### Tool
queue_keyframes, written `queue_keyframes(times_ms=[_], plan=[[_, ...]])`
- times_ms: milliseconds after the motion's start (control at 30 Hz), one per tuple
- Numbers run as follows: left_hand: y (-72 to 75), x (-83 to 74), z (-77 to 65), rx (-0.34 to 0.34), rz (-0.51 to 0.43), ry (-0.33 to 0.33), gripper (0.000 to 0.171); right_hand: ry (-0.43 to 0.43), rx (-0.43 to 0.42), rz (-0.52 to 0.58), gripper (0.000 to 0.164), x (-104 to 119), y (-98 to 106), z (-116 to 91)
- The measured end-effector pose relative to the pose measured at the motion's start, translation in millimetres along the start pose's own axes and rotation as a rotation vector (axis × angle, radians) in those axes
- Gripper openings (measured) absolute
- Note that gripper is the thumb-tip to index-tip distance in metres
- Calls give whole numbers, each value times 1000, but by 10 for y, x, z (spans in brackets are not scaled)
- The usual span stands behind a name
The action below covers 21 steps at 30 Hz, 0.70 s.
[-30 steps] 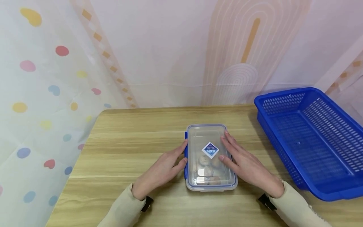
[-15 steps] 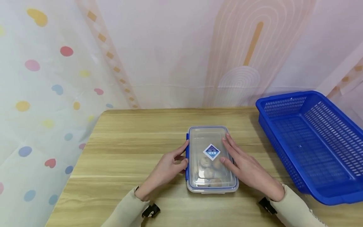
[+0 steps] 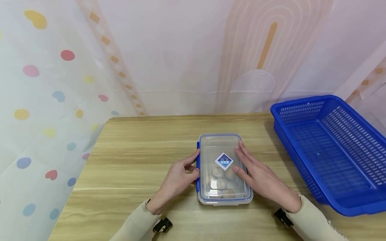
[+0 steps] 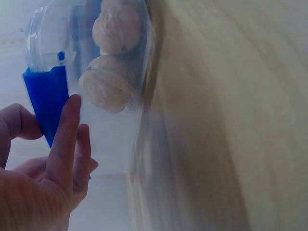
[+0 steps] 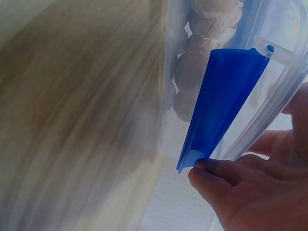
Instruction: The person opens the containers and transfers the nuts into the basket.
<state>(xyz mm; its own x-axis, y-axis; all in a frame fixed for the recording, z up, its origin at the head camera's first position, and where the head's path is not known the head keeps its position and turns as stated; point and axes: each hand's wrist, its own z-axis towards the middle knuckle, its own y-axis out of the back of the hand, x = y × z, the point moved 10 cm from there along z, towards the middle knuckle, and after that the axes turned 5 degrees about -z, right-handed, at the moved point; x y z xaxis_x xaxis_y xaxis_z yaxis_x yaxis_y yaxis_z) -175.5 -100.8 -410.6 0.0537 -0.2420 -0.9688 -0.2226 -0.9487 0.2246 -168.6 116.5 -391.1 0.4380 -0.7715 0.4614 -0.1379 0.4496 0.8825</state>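
Note:
A clear plastic food container (image 3: 222,142) with a blue-edged lid lies on the table, with several walnuts (image 4: 108,82) inside. My left hand (image 3: 180,177) is at its left side, pinching the blue latch (image 4: 47,98) between thumb and fingers. On the right, my right hand (image 3: 263,177) rests with fairly straight fingers and thumb on the lid's edge. The right wrist view shows the right-side latch (image 5: 224,96) tilted outward, with lower fingertips (image 5: 211,175) touching its end. From above, my hand hides that latch.
A blue plastic basket (image 3: 304,160) with slotted walls stands at the right of the wooden table (image 3: 135,150). A patterned cloth (image 3: 181,50) hangs behind the table and along its left side.
My left hand has turned and drawn its lower fingers in under the left latch. My right hand stays on the lid. The container keeps its place on the table.

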Motion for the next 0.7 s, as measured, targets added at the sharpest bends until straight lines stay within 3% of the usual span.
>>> queue_keyframes(times_ms=[467,700], plan=[[18,-93,-18,-54,152,-75,70,3,3,6,69,-3,-11,-2],[49,-62,8,-61,188,-69,75,19,-15,3,67,21,10,-2]])
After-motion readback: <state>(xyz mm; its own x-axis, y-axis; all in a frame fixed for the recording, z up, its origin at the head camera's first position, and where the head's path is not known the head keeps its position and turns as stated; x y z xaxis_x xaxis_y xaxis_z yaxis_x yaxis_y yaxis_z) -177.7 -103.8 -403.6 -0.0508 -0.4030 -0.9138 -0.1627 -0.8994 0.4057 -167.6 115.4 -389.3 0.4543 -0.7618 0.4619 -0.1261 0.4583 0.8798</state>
